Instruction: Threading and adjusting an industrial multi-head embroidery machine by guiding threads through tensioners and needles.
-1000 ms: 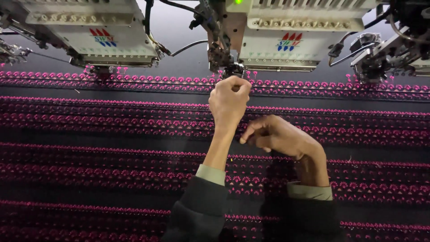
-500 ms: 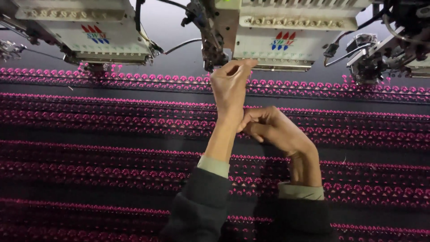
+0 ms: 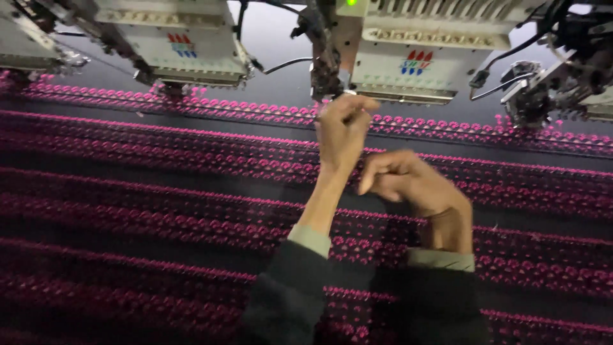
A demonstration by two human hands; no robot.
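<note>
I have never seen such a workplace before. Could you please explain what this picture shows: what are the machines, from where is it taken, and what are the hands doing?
The picture comes from a camera on the person's head, looking down at their own two hands. Across the top stand embroidery machine heads, pale boxes with needles underneath. Below them lies a wide dark fabric stitched with many rows of pink motifs. The left hand is raised to the needle area of the middle head, fingers pinched together, perhaps on a thread too thin to see. The right hand is loosely curled just above the fabric, and nothing visible is held in it. Both arms wear dark sleeves with pale cuffs.
</note>
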